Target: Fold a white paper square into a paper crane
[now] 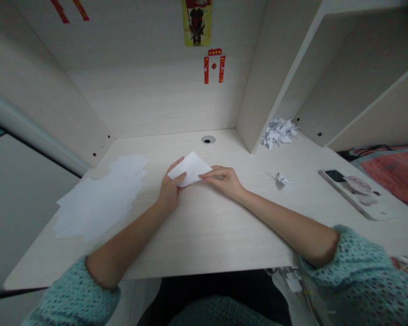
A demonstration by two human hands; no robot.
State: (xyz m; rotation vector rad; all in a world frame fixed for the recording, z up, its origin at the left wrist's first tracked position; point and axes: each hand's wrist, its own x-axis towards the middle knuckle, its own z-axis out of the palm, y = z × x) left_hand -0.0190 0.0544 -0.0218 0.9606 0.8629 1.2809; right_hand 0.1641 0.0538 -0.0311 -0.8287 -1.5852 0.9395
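Observation:
A small white folded paper (pixel 192 166) is held between both hands above the middle of the desk. My left hand (pixel 170 186) grips its left side, with the thumb on top and the other fingers behind it. At the paper's right corner, my right hand (pixel 224 179) pinches the edge between thumb and fingers. Loose white paper sheets (pixel 97 199) lie spread in an overlapping pile left of my left hand. One folded paper piece (pixel 281 179) with pointed ends rests on the desk to the right of my right hand.
A heap of folded white paper pieces (pixel 279 131) sits behind the upright divider (pixel 261 90). A phone (pixel 355 192) lies at the right, near a red cloth (pixel 394 174). The desk (pixel 204 240) has a round cable hole (pixel 208 140) near the back panel.

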